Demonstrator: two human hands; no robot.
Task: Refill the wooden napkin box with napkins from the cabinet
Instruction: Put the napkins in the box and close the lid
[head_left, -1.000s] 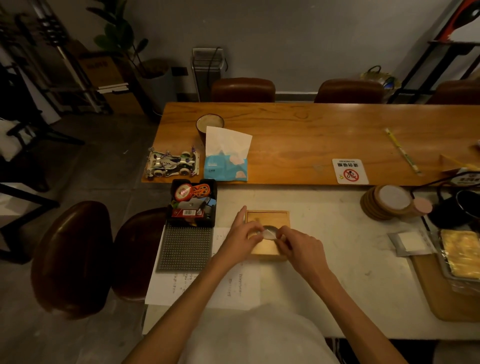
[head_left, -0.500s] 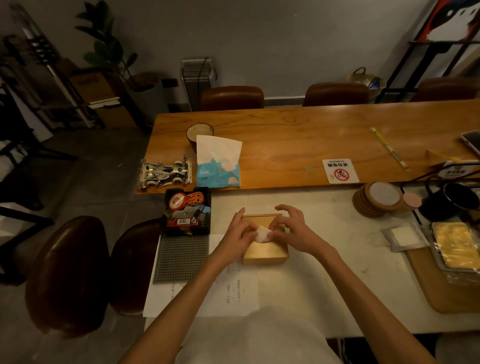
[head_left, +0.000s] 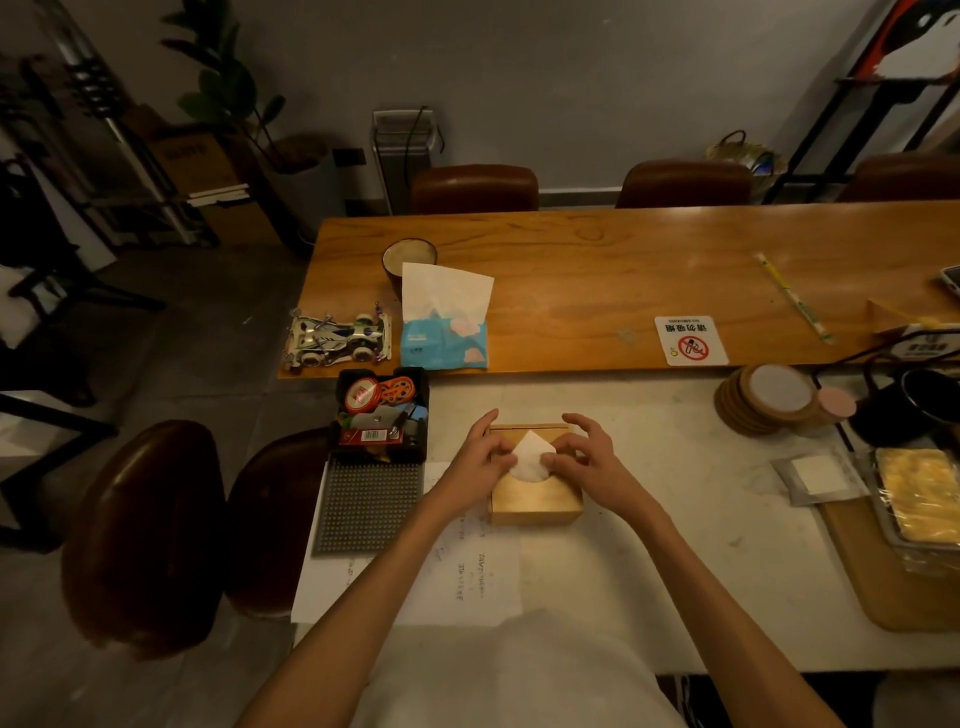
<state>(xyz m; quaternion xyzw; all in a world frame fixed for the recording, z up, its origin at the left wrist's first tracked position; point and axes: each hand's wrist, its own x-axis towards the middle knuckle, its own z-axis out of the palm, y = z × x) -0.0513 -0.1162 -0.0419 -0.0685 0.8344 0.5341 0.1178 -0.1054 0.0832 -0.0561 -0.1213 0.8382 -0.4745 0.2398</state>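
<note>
The square wooden napkin box (head_left: 535, 496) sits on the white table in front of me, lid on. A white napkin (head_left: 529, 460) sticks up in a point through the round hole in its lid. My left hand (head_left: 480, 457) rests on the box's left side with fingertips at the napkin's left edge. My right hand (head_left: 587, 460) lies over the right side, thumb and fingers touching the napkin's right edge. Whether either hand pinches the napkin is hard to tell.
A black tray of small items (head_left: 382, 415) and a grey studded mat (head_left: 366, 506) lie left of the box, printed paper (head_left: 467, 577) beneath. A blue tissue pack (head_left: 444, 332), toy car (head_left: 337, 340) and cup (head_left: 410, 257) stand on the wooden table. Coasters (head_left: 769, 397) and wrapped food (head_left: 922, 499) sit right.
The napkin now stands up in a point through the lid's hole. Both hands have spread out to the box's sides, and my head has tilted up a little.
</note>
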